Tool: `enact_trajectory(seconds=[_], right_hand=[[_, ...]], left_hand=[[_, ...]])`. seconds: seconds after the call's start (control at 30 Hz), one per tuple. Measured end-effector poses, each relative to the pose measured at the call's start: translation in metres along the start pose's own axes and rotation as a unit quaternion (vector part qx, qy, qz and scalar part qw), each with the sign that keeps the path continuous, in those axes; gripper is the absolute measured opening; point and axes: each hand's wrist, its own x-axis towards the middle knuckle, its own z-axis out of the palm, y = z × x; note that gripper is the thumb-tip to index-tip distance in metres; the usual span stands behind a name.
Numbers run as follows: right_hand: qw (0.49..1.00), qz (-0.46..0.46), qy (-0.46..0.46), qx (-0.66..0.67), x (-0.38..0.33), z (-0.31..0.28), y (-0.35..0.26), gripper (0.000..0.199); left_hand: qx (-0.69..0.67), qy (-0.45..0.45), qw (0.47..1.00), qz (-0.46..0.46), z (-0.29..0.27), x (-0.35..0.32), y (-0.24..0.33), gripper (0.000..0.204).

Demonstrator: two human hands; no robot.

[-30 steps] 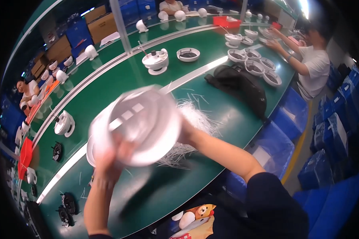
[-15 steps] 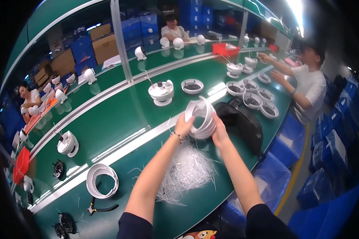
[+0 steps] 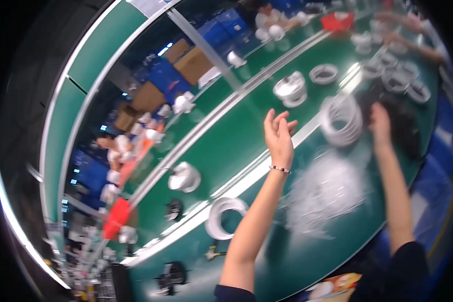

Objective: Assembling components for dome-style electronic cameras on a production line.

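Observation:
My left hand (image 3: 279, 138) is raised over the bench, empty, its fingers apart and slightly curled. To its right a stack of white plastic rings (image 3: 358, 123) stands just beyond a pile of thin clear plastic strips (image 3: 327, 194). My right hand (image 3: 381, 121) is on the far side of the rings, beside a black bag (image 3: 405, 123). Motion smears its fingers, and a small gap seems to part it from the rings. Near my left forearm lies another white ring (image 3: 214, 221), with yellow-handled pliers (image 3: 214, 253) partly showing below it.
A white round housing (image 3: 290, 89) and a white bowl-shaped part (image 3: 323, 74) stand on the green bench (image 3: 236, 156). Another housing (image 3: 184, 177) and black parts (image 3: 173, 274) lie left. Red bins (image 3: 117, 219) sit along the line. Blurred co-workers are at the far side and right.
Both hands have come off the white rings, which now stand on the bench. My left hand has moved away to the left and opened. The whole view has swung left and tilted.

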Motion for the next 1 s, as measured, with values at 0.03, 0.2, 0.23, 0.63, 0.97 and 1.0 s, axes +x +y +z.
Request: enact_trajectory(seconds=[0.03, 0.2, 0.23, 0.63, 0.97, 1.0], right_hand=[[0.997, -0.07, 0.032, -0.027, -0.002, -0.007, -0.009, 0.035], [0.933, -0.346, -0.004, -0.097, -0.074, 0.052, -0.021, 0.044], [0.93, -0.348, -0.082, 0.082, -0.088, 0.081, 0.001, 0.049], [0.42, -0.418, -0.804, -0.05, -0.373, 0.187, -0.038, 0.052], [0.282, -0.423, -0.851, -0.13, -0.532, 0.201, 0.003, 0.085], [0.282, -0.432, -0.846, -0.135, -0.537, 0.206, 0.002, 0.083]], left_hand=[[-0.017, -0.008, 1.0, 0.015, -0.007, -0.007, 0.018, 0.048], [0.29, 0.021, 0.955, 0.066, -0.143, -0.078, 0.126, 0.046], [0.252, 0.072, 0.961, 0.087, -0.193, -0.099, 0.132, 0.044], [0.427, 0.568, 0.651, 0.267, -0.35, -0.421, 0.167, 0.047], [0.606, 0.593, 0.342, -0.405, -0.454, -0.741, 0.1, 0.061], [0.574, 0.586, 0.349, -0.453, -0.47, -0.74, 0.102, 0.064]])
